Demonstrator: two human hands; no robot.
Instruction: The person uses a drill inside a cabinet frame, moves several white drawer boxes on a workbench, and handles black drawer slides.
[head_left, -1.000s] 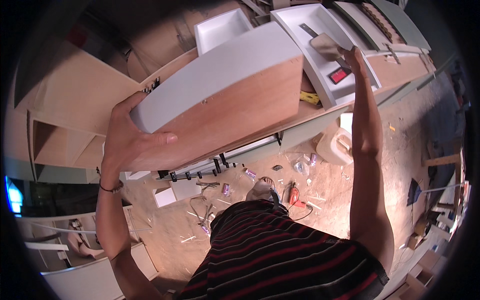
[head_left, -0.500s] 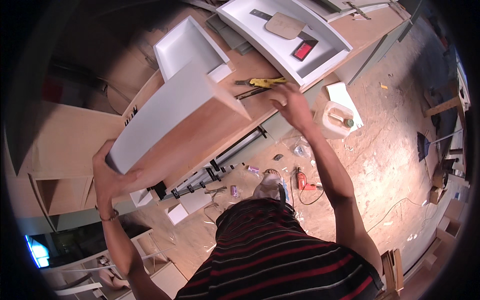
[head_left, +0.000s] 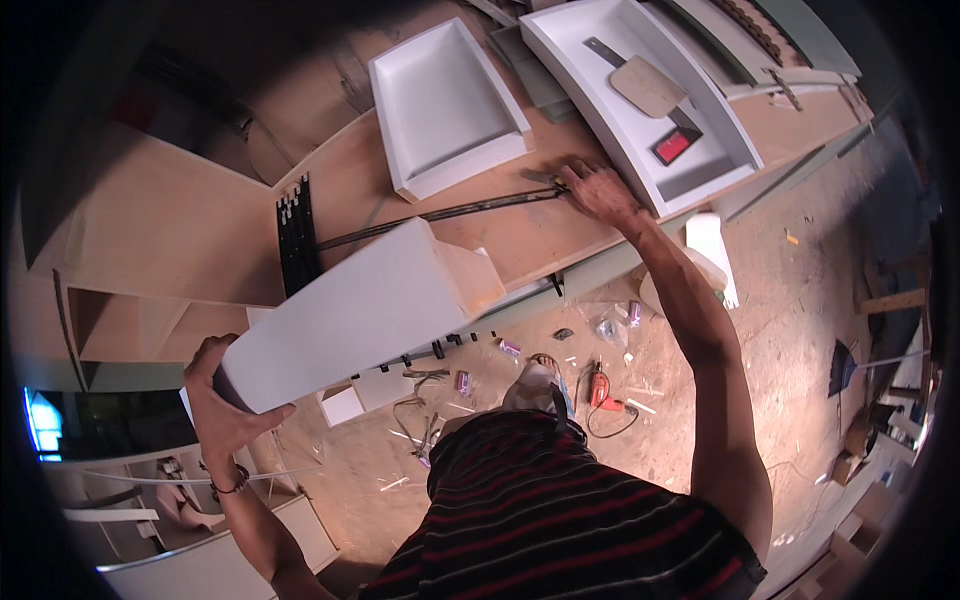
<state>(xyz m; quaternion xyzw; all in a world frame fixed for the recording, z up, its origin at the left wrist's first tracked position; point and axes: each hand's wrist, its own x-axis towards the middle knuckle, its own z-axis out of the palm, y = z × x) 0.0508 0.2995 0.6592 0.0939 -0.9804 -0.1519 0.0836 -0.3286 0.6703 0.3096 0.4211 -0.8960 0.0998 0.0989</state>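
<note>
A white drawer box is tilted along the front edge of the workbench. My left hand grips its left end, thumb spread along the near side. My right hand is on the bench at the front of a larger white drawer, its fingers curled over a yellow tool. Most of that tool is hidden under the hand, with a grey tip showing. A long dark metal rail runs across the wooden bench top to my fingers.
Another white drawer lies behind. The larger drawer holds a flat beige-bladed tool and a red-and-black block. Black drawer slides lie at left. Below, a red corded drill and scraps litter the floor.
My right hand has come down over the yellow tool. The drawer in my left hand has dropped lower and nearer, uncovering the rail and the black slides. The view has shifted.
</note>
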